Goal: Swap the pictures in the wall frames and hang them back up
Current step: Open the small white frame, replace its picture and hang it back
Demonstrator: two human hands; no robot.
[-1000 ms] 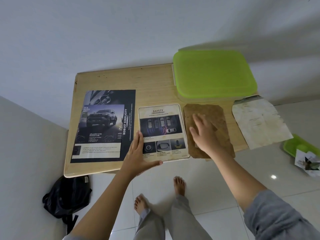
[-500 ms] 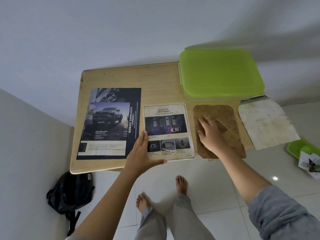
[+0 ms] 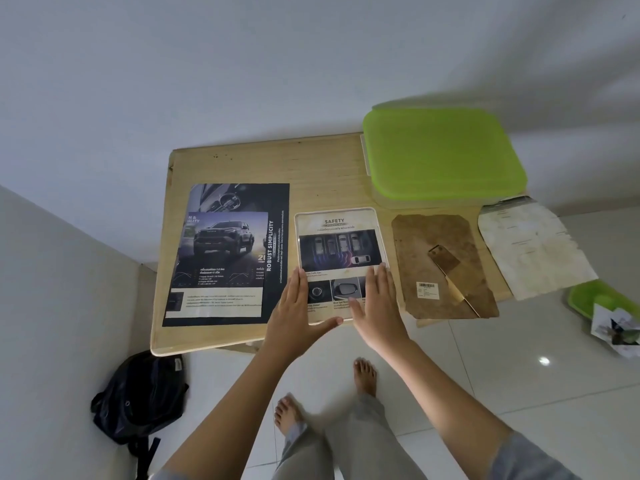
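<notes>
A pale wooden table (image 3: pixel 242 161) stands against a white wall and carries everything. On its far right corner sits a box with a bright green lid (image 3: pixel 443 150). A dark car poster (image 3: pixel 225 254) lies flat on the table's left half. Right of centre lies a brown backing board (image 3: pixel 433 244), face down, with its folding stand on top and a barcode label (image 3: pixel 428 290) near its front edge. A stained paper sheet (image 3: pixel 533 247) lies beyond it, overhanging the table's right edge. On the floor by the left wall slumps a black backpack (image 3: pixel 138 400). Between poster and backing board lies the small frame (image 3: pixel 341 237), showing a printed page headed SAFETY, close to the table's front edge. The left hand (image 3: pixel 294 306) lies with straight fingers along the frame's left edge, thumb spread across its near edge. The right hand (image 3: pixel 377 306) presses flat on the frame's lower right part, fingers straight and together.
</notes>
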